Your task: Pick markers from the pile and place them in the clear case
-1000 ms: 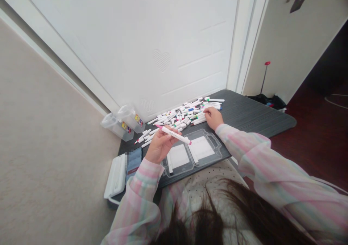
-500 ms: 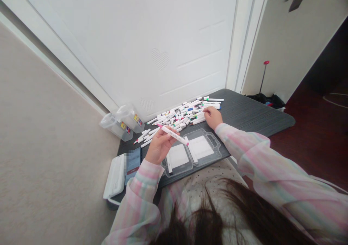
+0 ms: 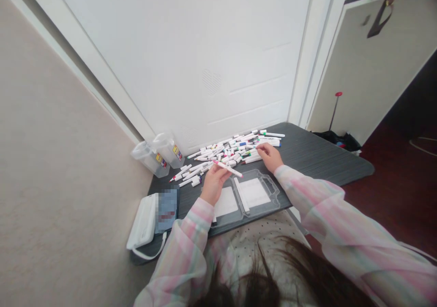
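Pinching a pink-tipped marker (image 3: pixel 230 169) in the left hand (image 3: pixel 213 184) — eleven o'clock from the clear case (image 3: pixel 275 203). Curling the right hand (image 3: pixel 270 157) at three o'clock on the marker pile (image 3: pixel 225 153) — cannot tell whether gripping.

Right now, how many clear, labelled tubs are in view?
2: the left tub at the back left of the table, and the right tub beside it, nearer the white door.

Clear case (image 3: pixel 275 200) partly hidden, phone (image 3: pixel 167 209) pixelated, sleeves (image 3: pixel 358 232) cut off
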### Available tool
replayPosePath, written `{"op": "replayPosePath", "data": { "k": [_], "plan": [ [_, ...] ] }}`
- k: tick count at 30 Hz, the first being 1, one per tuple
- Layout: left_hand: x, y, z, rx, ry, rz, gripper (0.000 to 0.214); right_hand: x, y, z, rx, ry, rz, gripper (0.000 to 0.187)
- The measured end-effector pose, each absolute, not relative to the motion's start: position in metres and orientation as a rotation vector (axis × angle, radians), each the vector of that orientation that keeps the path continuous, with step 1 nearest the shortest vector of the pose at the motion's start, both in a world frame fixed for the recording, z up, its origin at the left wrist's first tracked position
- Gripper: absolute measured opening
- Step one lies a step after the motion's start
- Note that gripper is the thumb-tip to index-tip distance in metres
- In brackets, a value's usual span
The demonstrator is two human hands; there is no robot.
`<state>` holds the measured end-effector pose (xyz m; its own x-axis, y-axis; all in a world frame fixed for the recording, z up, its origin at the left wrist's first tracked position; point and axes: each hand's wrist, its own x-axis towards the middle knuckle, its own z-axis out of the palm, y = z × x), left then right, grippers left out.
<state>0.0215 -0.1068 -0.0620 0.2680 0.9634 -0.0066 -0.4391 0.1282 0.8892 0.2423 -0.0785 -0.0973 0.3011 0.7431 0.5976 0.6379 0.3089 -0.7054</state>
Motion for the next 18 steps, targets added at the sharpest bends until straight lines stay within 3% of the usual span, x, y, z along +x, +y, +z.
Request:
{"op": "replayPosePath", "data": {
  "k": [5,11,18],
  "plan": [
    [0.038,-0.102,-0.065,0.91,0.721,1.174,0.017,0.231,-0.088,-0.089,-1.243,-1.708,0.262,0.028],
    [0.056,-0.098,-0.068,0.896,0.711,1.19,0.012,0.218,-0.094,-0.08,-1.127,-2.073,0.317,0.026],
    [0.051,-0.096,-0.064,0.844,0.764,1.202,0.012,0.217,-0.096,-0.085,-1.211,-2.058,0.296,0.024]
  ]
}}
